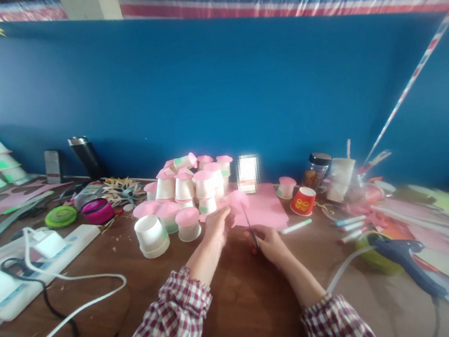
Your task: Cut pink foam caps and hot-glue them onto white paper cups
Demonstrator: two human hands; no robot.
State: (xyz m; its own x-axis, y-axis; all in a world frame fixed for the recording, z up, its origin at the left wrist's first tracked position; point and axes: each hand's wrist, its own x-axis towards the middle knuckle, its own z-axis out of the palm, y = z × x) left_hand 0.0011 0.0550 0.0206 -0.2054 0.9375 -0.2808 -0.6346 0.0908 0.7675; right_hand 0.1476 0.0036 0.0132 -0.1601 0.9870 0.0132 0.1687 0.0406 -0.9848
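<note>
My left hand point(218, 226) is closed on the edge of a rounded piece of pink paper point(236, 200). In my right hand point(272, 244) is a pair of scissors point(252, 233), its blades pointing away from me and touching the pink paper. Behind both hands lie larger pink sheets point(272, 209). Just left of my left hand stand upturned white paper cups, some with pink paper discs on them, such as the nearer cup point(188, 228). A bare white cup point(151, 236) sits at the front left of this group. How far the blades are apart is too small to tell.
At right are a red cup point(303, 201), a lidded jar point(318, 167), several markers point(350, 224) and a glue gun point(407, 258) with its cable. On the left, a power strip point(77, 245) trails a white cable point(99, 277) over the table. A blue wall point(239, 80) rises behind.
</note>
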